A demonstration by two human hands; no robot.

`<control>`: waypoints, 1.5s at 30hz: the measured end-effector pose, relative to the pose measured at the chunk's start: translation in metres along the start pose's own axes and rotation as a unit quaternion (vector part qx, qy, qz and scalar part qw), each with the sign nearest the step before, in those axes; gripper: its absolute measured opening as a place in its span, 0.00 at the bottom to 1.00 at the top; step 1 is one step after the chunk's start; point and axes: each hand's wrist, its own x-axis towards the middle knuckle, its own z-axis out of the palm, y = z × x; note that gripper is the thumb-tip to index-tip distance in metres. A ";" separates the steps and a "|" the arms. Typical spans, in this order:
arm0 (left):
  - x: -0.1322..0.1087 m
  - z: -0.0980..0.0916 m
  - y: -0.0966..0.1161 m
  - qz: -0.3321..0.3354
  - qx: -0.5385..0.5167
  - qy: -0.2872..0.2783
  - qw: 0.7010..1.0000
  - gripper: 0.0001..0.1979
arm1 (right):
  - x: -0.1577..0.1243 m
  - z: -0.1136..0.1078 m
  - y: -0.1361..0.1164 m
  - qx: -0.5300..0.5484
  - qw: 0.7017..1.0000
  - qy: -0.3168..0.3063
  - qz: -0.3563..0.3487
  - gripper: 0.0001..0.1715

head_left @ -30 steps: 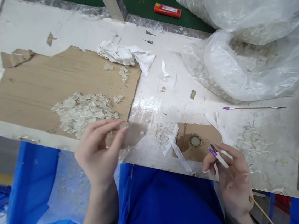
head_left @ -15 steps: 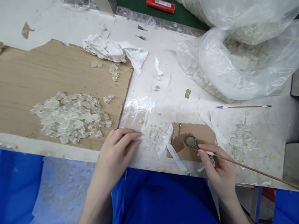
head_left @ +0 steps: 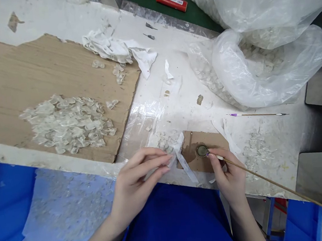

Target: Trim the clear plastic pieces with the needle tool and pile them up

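Across the white counter [head_left: 185, 106], a cardboard sheet [head_left: 8, 86] at left carries a heap of clear chips [head_left: 69, 124], and a plastic bag [head_left: 262, 75] lies far right. Near the counter edge, a round bronze bezel [head_left: 202, 151] sits on a cardboard scrap [head_left: 216, 141]. The right hand [head_left: 226, 171] is nearer; its narrow grip holds a thin wooden stick [head_left: 258, 173], angled from near right to far left, with the fingertips just beside the bezel's right rim. The left hand [head_left: 137, 180] lies farther left, fingers closed together and pointing right; whether they hold anything cannot be told.

What looked like a red lighter [head_left: 171, 1] lay top centre — clear plastic bags [head_left: 262, 75] heaped upper right, a crumpled white cloth [head_left: 116, 50] left of them.
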 end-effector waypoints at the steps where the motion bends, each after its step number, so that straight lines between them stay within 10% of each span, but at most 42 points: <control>1: 0.000 0.003 0.003 -0.009 -0.023 -0.023 0.999 0.12 | 0.001 0.000 0.000 0.007 1.000 -0.002 -0.001 0.07; 11: -0.004 0.027 0.019 -0.040 -0.235 -0.021 0.971 0.07 | -0.010 -0.002 -0.026 0.142 0.983 0.106 0.041 0.09; 17: -0.006 0.030 0.027 -0.012 -0.251 -0.052 0.967 0.05 | -0.021 0.000 -0.054 0.317 0.947 0.060 0.002 0.06; 45: -0.007 0.034 0.034 -0.038 -0.267 -0.032 0.962 0.08 | -0.027 -0.001 -0.044 0.287 0.956 -0.008 -0.057 0.09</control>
